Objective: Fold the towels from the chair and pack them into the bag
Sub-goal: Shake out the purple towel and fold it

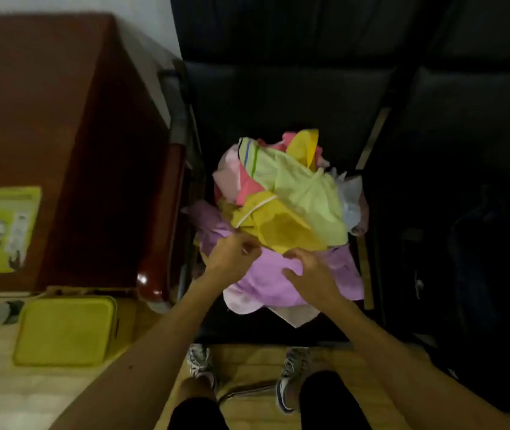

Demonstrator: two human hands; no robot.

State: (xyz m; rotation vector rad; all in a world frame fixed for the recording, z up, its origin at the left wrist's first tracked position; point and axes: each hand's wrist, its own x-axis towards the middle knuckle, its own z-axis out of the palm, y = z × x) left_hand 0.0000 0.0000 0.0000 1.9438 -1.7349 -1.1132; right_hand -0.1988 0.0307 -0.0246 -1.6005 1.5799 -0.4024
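A heap of crumpled towels (291,200) in light green, yellow, pink and white lies on the seat of a black chair (278,97). At the heap's near side is a lilac towel (266,283). My left hand (232,256) pinches the cloth at the lilac towel's upper left edge, fingers curled. My right hand (309,271) rests on the lilac towel, with fingers bent into the fabric just below the yellow towel (281,228). A flat yellow-green bag (64,330) lies on the floor to the left.
A dark red-brown wooden table (61,135) stands left of the chair, with a yellow-green leaflet (2,228) on it. A second black seat (471,181) is to the right. My two shoes (200,361) stand on the pale floor before the chair.
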